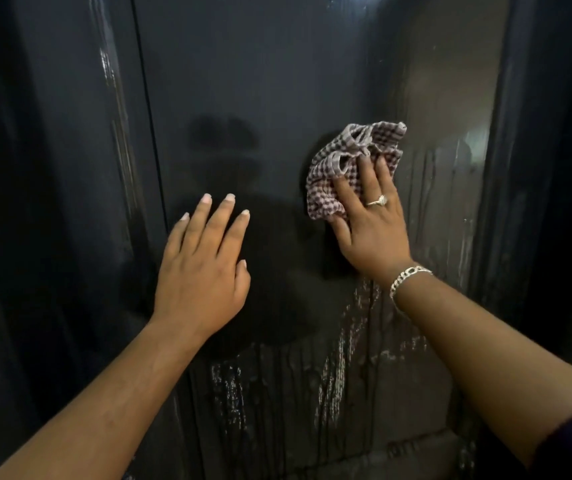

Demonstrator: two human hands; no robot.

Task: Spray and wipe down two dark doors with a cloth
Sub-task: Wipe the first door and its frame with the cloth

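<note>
Dark glossy door (277, 81), wet streaks running down its lower part. Left hand (201, 268) lies flat on it, fingers straight. Right hand (371, 220) presses a bunched checked cloth (346, 157) against the door, fingers extended over it, further up.

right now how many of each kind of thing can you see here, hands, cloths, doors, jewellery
hands: 2 (left hand, right hand)
checked cloth: 1
dark door panels: 2 (left panel, right panel)
jewellery: 2 (ring, chain bracelet)
total: 7
</note>
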